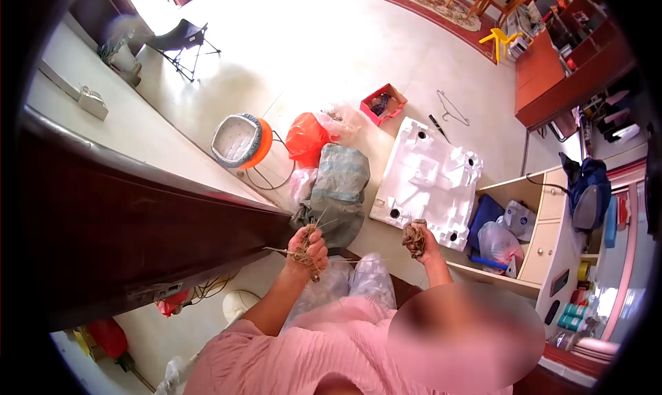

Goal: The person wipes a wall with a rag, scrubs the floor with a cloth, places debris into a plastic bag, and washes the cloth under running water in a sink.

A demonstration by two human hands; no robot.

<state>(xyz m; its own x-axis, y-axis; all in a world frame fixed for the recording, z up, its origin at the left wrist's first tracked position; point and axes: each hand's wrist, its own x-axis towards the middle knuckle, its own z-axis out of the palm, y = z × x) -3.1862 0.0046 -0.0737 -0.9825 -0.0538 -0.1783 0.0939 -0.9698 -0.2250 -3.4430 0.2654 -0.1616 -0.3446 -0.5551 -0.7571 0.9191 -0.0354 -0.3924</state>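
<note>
My left hand (307,249) is closed around a tangle of brown yarn (303,258). Several thin needles, like knitting needles, stick out of that fist in different directions. To the right, my right hand (425,242) is raised and wrapped round a crumpled brown bundle (414,237), which looks like yarn or knitted fabric. The two hands are apart, above my lap. Whether a strand joins the two brown pieces cannot be made out.
Ahead lie a grey-green woven sack (341,174), a red plastic bag (305,138) and a white foam slab (420,178). An orange padded tub (243,141) with a cord stands left. Dark wooden furniture (152,216) borders the left; an open cabinet (545,250) is right.
</note>
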